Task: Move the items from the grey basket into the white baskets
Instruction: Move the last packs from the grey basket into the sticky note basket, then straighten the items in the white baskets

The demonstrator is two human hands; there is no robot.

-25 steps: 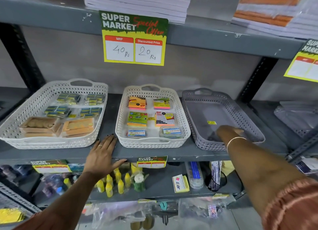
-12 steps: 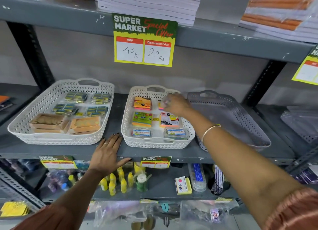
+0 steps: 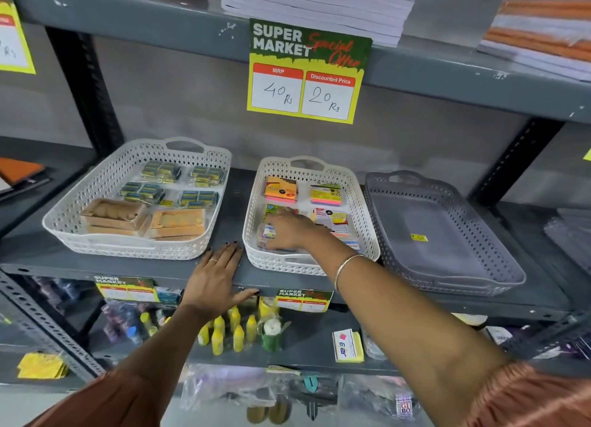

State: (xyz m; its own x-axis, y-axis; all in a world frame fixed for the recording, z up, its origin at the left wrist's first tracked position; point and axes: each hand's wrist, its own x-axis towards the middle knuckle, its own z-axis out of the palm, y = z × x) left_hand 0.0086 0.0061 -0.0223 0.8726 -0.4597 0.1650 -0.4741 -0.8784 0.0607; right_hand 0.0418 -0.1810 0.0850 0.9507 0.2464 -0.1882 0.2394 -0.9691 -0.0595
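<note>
A: In the middle white basket (image 3: 363, 199), the right hand (image 3: 289, 231) lies palm down, fingers curled on a small clear packet (image 3: 267, 235) at the front-left corner.

B: And the left hand (image 3: 216, 276)?

A: Flat and spread on the shelf edge (image 3: 96, 266), between the 2 white baskets.

B: The grey basket (image 3: 499, 254)?

A: To the right of the right hand, that arm nearer (only a yellow sticker (image 3: 418, 237) shows inside). Its long axis runs front to back.

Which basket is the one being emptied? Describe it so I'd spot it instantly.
Find the yellow price sign hanging from the upper shelf. On the shelf below sit three baskets in a row; the grey basket is rightmost, the only dark one, holding nothing but a small yellow sticker.
</note>
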